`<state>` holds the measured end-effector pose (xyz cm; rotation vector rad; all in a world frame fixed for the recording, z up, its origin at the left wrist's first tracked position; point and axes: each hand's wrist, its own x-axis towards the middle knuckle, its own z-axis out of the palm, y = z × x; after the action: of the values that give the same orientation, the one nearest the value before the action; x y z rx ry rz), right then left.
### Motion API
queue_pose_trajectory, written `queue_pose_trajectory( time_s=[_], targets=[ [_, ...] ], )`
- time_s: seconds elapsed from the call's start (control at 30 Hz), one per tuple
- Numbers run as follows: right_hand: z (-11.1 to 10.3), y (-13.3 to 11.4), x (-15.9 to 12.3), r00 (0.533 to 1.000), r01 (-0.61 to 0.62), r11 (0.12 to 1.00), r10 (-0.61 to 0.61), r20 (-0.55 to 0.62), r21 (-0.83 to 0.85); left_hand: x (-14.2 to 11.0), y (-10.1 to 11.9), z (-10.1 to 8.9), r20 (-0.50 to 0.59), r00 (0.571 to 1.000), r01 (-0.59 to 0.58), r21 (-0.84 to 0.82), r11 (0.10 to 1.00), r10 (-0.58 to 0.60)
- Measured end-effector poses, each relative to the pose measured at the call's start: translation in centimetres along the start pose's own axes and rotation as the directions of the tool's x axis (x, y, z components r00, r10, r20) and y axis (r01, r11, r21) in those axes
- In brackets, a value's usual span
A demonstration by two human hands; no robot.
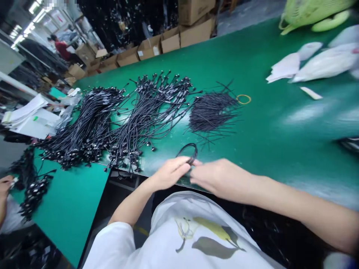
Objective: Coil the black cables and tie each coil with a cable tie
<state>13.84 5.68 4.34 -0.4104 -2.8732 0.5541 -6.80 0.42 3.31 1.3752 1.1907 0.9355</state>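
Close to the table's near edge, my left hand [170, 172] pinches a coiled black cable [193, 148], whose loop rises above the fingers. Right beside it, my right hand [214, 175] has its fingers curled in at the coil's lower end; what lies between them is hidden. Just beyond my hands is a pile of short black ties [211, 111]. To its left lie a spread bunch of black cables with connectors [151, 108] and a thicker bundle of the same cables [89, 116].
The green table [269, 130] carries a yellow rubber band [243, 99], white plastic bags [325, 67] and a light green basket [314, 13]. Papers [30, 116] sit at left. Cardboard boxes [171, 41] line the far edge. At far left a co-worker's hand [5, 183] is near more cables.
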Motion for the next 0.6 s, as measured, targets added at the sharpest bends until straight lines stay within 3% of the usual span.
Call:
queue_pose_trajectory(
  time_s=[0.03,0.1,0.17,0.2,0.23,0.3,0.37,0.43,0.5,0.6],
  targets=[
    [-0.7,0.1,0.5,0.996,-0.039,0.998,0.042,-0.082,0.040,0.0,-0.1,0.7,0.085,0.996,0.000,0.001,1.000,0.000],
    [-1.3,1.1,1.1,0.940,-0.146,0.975,0.189,-0.283,0.165,-0.1,-0.2,1.2,0.126,0.992,0.007,-0.133,0.991,0.010],
    [-0.5,2.1,1.5,0.819,-0.182,0.909,0.351,-0.453,0.374,0.0,-0.2,1.4,0.067,0.998,0.012,-0.357,0.934,0.012],
    [0.4,2.4,1.7,0.761,-0.159,0.847,0.433,-0.484,0.507,0.1,-0.3,1.5,0.010,1.000,0.001,-0.456,0.890,0.005],
    [1.5,2.4,1.9,0.721,-0.117,0.749,0.516,-0.463,0.653,0.2,-0.4,1.7,-0.054,0.998,-0.017,-0.532,0.847,-0.014],
    [3.7,2.0,2.5,0.688,-0.014,0.435,0.658,-0.307,0.901,0.5,-0.8,2.7,-0.131,0.988,-0.014,-0.600,0.800,-0.081],
    [5.2,1.4,2.9,0.667,0.070,0.101,0.735,-0.122,0.992,0.6,-1.5,4.1,-0.122,0.983,0.038,-0.607,0.794,-0.140],
    [5.5,1.0,3.0,0.647,0.151,-0.106,0.762,-0.017,0.983,0.5,-2.2,5.5,-0.088,0.982,0.076,-0.628,0.774,-0.167],
    [5.0,1.0,2.8,0.699,0.197,-0.263,0.713,0.053,0.945,0.2,-2.6,6.1,-0.096,0.980,0.056,-0.706,0.706,-0.174],
    [4.2,1.2,2.5,0.780,0.241,-0.484,0.612,0.128,0.841,-0.4,-2.4,5.4,-0.106,0.976,0.026,-0.811,0.584,-0.191]
  ],
)
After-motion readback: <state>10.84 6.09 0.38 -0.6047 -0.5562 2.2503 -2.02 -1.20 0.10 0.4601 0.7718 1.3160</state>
